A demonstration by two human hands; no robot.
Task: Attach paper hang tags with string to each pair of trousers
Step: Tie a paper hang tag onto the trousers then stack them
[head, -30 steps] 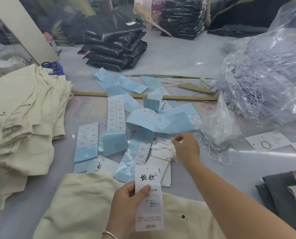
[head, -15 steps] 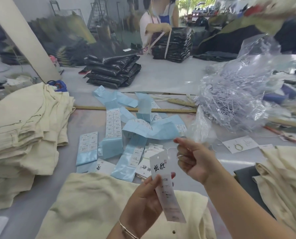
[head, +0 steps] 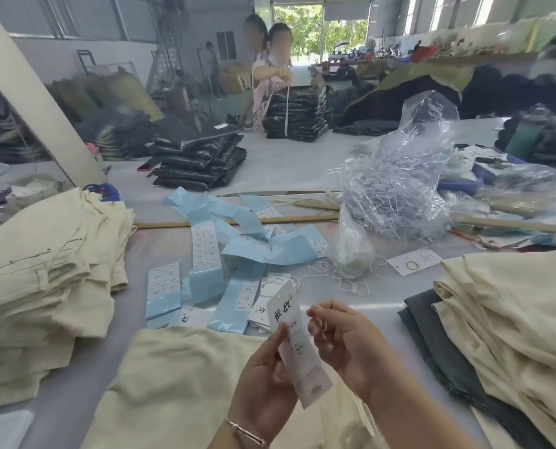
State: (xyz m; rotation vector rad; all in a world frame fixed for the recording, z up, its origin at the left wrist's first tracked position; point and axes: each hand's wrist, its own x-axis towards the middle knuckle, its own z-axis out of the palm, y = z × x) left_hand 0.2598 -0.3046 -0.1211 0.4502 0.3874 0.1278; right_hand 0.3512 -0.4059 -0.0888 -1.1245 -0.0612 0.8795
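Grey and smooth, the work table (head: 289,170) stretches back into a large workshop, where two people stand at a stack of black bagged garments (head: 297,115) and another such stack (head: 199,163) lies nearer. Close to the camera, the left hand (head: 263,380), with a bracelet at the wrist, holds a white paper hang tag (head: 294,338) upright and slightly tilted, the thumb pressed against the tag's left edge and the fingers behind it. The right hand (head: 341,341) is just beside the tag's right edge, its fingers curled with thumb and forefinger pinched together; whether a string is between them cannot be told. Under both hands lies a cream pair of trousers (head: 179,384), spread on the table. A tall pile of folded cream trousers (head: 46,273) sits to the left, and another cream heap (head: 516,322) lies to the right over dark grey fabric (head: 432,335). Beyond the hands, pale blue sticker strips (head: 238,234) and more white hang tags (head: 263,303) are scattered, with loose white strings (head: 341,280) beside a small clear bag (head: 351,251). A bigger clear plastic bag of white fasteners (head: 403,186) stands behind that, near a wooden ruler (head: 238,221)
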